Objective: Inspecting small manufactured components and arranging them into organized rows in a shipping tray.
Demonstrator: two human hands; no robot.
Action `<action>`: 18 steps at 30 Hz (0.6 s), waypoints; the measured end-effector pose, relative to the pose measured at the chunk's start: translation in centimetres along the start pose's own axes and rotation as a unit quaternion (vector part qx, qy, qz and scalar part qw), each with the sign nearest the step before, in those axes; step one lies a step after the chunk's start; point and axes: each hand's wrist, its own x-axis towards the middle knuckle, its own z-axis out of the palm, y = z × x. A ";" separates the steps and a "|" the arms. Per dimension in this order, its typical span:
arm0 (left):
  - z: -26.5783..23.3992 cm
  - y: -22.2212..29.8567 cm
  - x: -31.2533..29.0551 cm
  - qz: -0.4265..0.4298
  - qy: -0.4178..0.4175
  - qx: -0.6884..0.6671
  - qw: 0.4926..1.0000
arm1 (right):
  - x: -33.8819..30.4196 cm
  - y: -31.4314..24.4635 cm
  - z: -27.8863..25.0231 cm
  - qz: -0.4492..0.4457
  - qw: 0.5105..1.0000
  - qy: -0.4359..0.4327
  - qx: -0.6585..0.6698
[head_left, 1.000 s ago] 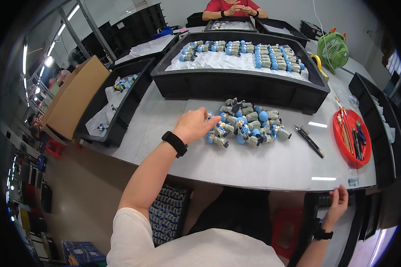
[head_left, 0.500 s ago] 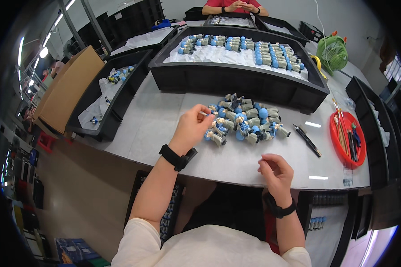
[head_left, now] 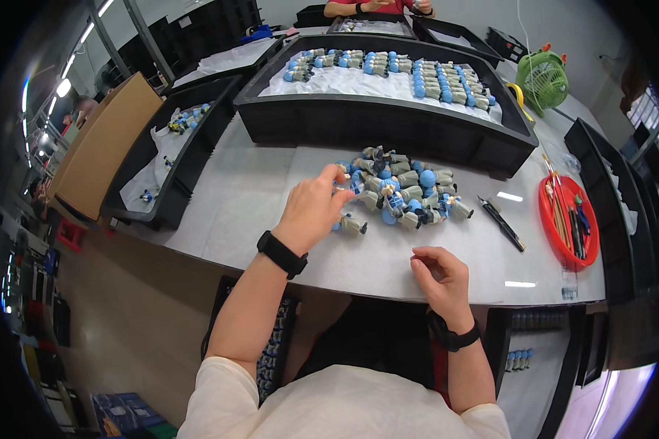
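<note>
Small figurines (head_left: 399, 186) with blue heads and grey-beige bodies lie in a heap on the pale tabletop. My left hand (head_left: 311, 208) is at the heap's left edge, thumb and index finger closed round a figurine (head_left: 355, 186) with blue checks, partly hidden by the fingers. A single figurine (head_left: 354, 224) lies just below that hand, slightly apart from the heap. My right hand (head_left: 445, 282) hovers over the table's near edge, fingers loosely curled, a gap between thumb and index finger; nothing shows in it.
Behind the heap stands a large black tray (head_left: 381, 121) with rows of figurines on white paper. To the right are a black pen (head_left: 501, 223) and a red basket (head_left: 594, 245) with brushes. A smaller black tray (head_left: 190, 164) stands left, near cardboard (head_left: 99, 150). Across sits another person (head_left: 377, 7).
A blue-checked figurine beside the lone one has shifted up toward the heap with my left hand. My right hand moved slightly left. Opposite, the other person's hands have separated.
</note>
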 end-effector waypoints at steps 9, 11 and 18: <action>5.7 3.5 -4.7 0.152 -0.063 -0.299 0.940 | -0.1 -0.7 -1.6 0.062 0.974 -0.075 0.207; 7.6 3.8 -4.9 0.112 -0.013 -0.491 0.864 | -0.2 -0.8 -1.8 0.082 0.971 -0.076 0.213; 10.1 2.3 -4.9 -0.024 -0.067 -0.671 0.738 | 0.0 -0.4 -1.9 0.114 0.961 -0.081 0.239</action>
